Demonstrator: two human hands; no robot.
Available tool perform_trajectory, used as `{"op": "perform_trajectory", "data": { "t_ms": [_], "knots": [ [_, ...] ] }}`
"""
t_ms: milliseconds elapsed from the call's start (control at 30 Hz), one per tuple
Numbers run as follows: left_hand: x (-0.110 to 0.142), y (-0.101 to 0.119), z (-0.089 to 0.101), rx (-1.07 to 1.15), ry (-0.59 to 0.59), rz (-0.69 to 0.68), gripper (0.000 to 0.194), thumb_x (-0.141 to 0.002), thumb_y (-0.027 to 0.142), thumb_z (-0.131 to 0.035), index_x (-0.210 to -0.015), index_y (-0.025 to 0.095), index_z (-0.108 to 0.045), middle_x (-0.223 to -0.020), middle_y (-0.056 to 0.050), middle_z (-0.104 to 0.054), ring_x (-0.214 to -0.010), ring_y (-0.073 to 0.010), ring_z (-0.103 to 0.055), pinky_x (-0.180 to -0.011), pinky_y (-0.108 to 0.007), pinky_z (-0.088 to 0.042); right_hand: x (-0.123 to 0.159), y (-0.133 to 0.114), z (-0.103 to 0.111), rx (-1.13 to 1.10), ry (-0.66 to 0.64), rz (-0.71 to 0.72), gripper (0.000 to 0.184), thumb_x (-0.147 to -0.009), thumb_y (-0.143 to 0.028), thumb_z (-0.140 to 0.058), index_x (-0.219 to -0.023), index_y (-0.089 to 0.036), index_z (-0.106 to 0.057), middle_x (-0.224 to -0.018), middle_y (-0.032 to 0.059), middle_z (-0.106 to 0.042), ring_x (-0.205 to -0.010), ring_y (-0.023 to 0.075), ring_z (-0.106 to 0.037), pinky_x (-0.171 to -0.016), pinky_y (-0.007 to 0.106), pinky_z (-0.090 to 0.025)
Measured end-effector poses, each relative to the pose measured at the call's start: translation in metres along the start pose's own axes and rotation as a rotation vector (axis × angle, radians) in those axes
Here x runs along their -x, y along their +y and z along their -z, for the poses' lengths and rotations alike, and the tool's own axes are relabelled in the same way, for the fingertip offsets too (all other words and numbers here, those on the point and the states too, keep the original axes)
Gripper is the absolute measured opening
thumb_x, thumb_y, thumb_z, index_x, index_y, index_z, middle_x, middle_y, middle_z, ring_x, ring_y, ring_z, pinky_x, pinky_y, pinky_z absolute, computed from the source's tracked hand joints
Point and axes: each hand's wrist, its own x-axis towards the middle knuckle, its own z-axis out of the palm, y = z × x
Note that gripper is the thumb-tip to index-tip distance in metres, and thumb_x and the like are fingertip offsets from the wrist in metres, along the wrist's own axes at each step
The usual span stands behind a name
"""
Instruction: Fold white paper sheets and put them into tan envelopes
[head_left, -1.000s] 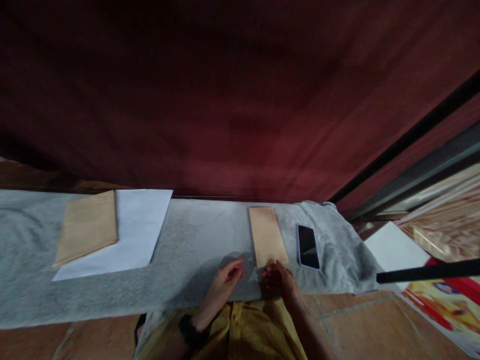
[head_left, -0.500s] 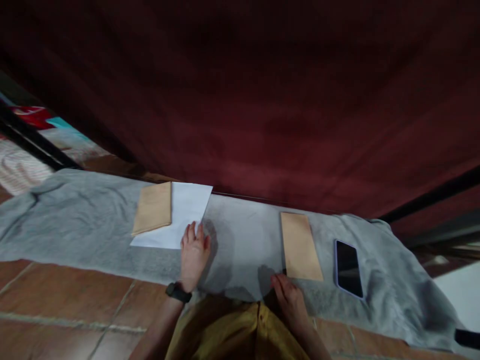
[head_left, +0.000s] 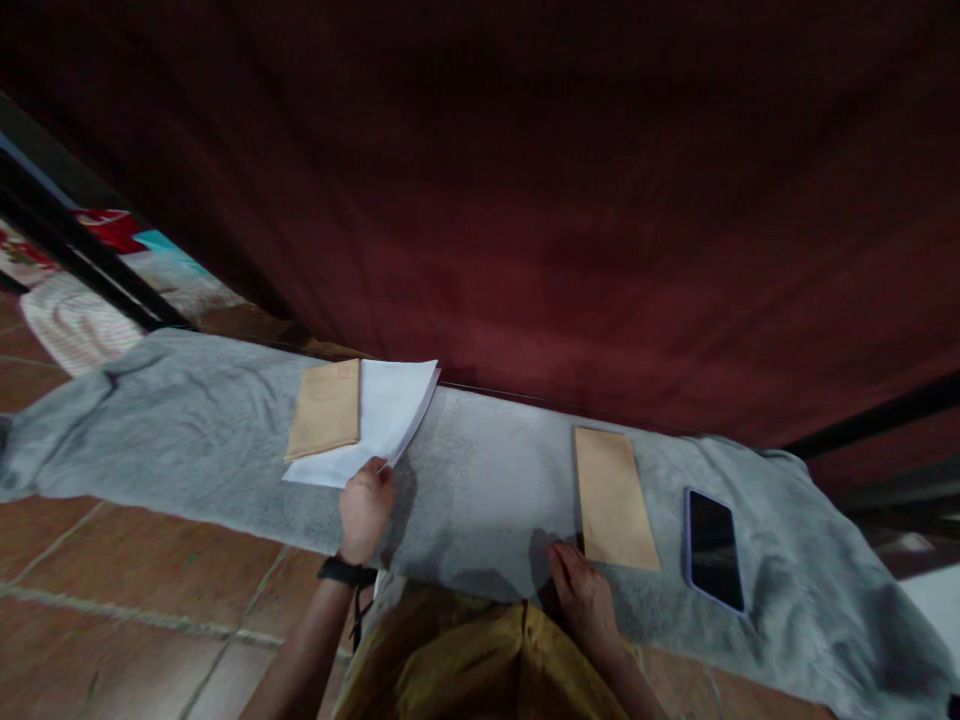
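My left hand (head_left: 366,508) pinches the near right corner of the white paper sheets (head_left: 390,405), whose right edge is lifted and shows more than one layer. A small stack of brown envelopes (head_left: 326,408) lies over the left part of the sheets. My right hand (head_left: 585,592) rests at the near edge of the grey cloth, its fingers curled together. A small dark spot shows beside those fingers, but whether they hold something I cannot make out. Just beyond that hand lies a single brown envelope (head_left: 616,498), flat on the cloth.
A phone (head_left: 714,550) with a dark screen lies right of the single envelope. Everything rests on a grey cloth (head_left: 495,460) over a long narrow surface. Behind it hangs a dark red curtain (head_left: 510,260). Tiled floor (head_left: 165,580) shows at the near left.
My left hand has gone from lying with fingers spread at the paper's edge to pinching its corner, raising the right edge. My right hand stays nearly in place. The view has shifted slightly.
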Motion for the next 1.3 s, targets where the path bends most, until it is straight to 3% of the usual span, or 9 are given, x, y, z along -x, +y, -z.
{"op": "perform_trajectory", "data": {
  "t_ms": [167,300,433,567,667,833,1033,1200,1300],
  "knots": [
    [-0.017,-0.011,0.008,0.151,0.007,0.035,0.022,-0.081,0.037,-0.056,-0.073,0.018,-0.064,-0.059,0.000,-0.061,-0.057,-0.0167,-0.056,-0.056,-0.025,-0.040,-0.001,-0.001,-0.001,-0.043,-0.031,-0.041,0.045,-0.107,-0.028,-0.031,-0.107,-0.020,-0.076,-0.107,0.0110,-0.078,-0.092,0.0190,-0.076,-0.079,0.024,-0.057],
    [-0.011,-0.005,0.010,0.196,0.064,0.055,0.027,-0.086,0.040,-0.050,-0.079,0.018,-0.064,-0.062,0.000,-0.063,-0.057,-0.0167,-0.057,-0.056,-0.026,-0.044,-0.001,0.000,-0.001,-0.135,-0.041,-0.111,0.043,-0.105,-0.036,-0.036,-0.107,-0.021,-0.076,-0.111,0.0112,-0.077,-0.097,0.0224,-0.076,-0.084,0.029,-0.058],
    [0.026,0.030,0.001,0.153,0.087,-0.242,0.028,-0.093,0.038,-0.049,-0.097,0.019,-0.069,-0.092,-0.007,-0.074,-0.081,-0.0226,-0.069,-0.075,-0.033,-0.054,-0.008,-0.002,0.002,-0.326,-0.063,-0.265,0.043,-0.103,-0.048,-0.040,-0.106,-0.023,-0.075,-0.107,0.0094,-0.078,-0.091,0.0234,-0.075,-0.083,0.032,-0.058],
    [0.080,0.078,-0.025,0.109,-0.024,-0.556,0.025,-0.098,0.024,-0.045,-0.108,0.021,-0.067,-0.106,-0.008,-0.075,-0.096,-0.0223,-0.071,-0.087,-0.035,-0.057,-0.029,-0.014,0.008,-0.598,-0.116,-0.358,0.050,-0.100,-0.060,-0.041,-0.107,-0.023,-0.074,-0.091,0.0058,-0.077,-0.074,0.0212,-0.072,-0.071,0.031,-0.057],
    [0.116,0.100,-0.044,0.084,-0.134,-0.668,0.023,-0.099,0.018,-0.045,-0.104,0.022,-0.067,-0.108,-0.007,-0.075,-0.097,-0.0214,-0.072,-0.085,-0.034,-0.059,-0.046,-0.025,0.008,-0.760,-0.118,-0.447,0.058,-0.097,-0.066,-0.040,-0.118,-0.022,-0.071,-0.100,0.0069,-0.077,-0.077,0.0222,-0.072,-0.064,0.032,-0.058],
    [0.153,0.113,-0.058,0.113,-0.278,-0.733,0.022,-0.098,0.015,-0.047,-0.099,0.023,-0.067,-0.100,-0.006,-0.075,-0.092,-0.0209,-0.073,-0.082,-0.034,-0.062,-0.064,-0.032,-0.001,-0.753,-0.017,-0.419,0.060,-0.096,-0.067,-0.040,-0.112,-0.020,-0.073,-0.109,0.0105,-0.077,-0.100,0.0247,-0.073,-0.089,0.034,-0.058],
    [0.153,0.104,-0.055,0.250,-0.293,-0.780,0.022,-0.101,0.027,-0.049,-0.111,0.024,-0.069,-0.117,-0.006,-0.074,-0.110,-0.0205,-0.069,-0.097,-0.038,-0.059,-0.073,-0.010,-0.016,-0.548,-0.014,-0.346,0.055,-0.096,-0.058,-0.039,-0.103,-0.017,-0.074,-0.097,0.0125,-0.079,-0.088,0.0264,-0.074,-0.081,0.036,-0.059],
    [0.125,0.067,-0.065,-0.016,-0.123,-0.725,0.045,-0.102,0.035,-0.050,-0.144,0.020,-0.053,-0.156,-0.015,-0.048,-0.143,-0.0301,-0.047,-0.112,-0.050,-0.047,-0.080,0.009,-0.018,-0.436,0.009,-0.367,0.042,-0.095,-0.045,-0.042,-0.105,-0.020,-0.075,-0.089,0.0089,-0.079,-0.080,0.0233,-0.074,-0.069,0.030,-0.058],
    [0.119,0.049,-0.075,-0.171,-0.102,-0.730,0.057,-0.101,0.041,-0.051,-0.151,0.014,-0.047,-0.160,-0.020,-0.040,-0.149,-0.0358,-0.038,-0.116,-0.055,-0.041,-0.082,0.014,-0.020,-0.351,0.032,-0.380,0.038,-0.094,-0.041,-0.045,-0.103,-0.020,-0.075,-0.088,0.0097,-0.079,-0.079,0.0240,-0.074,-0.068,0.030,-0.057]
  ]
}}
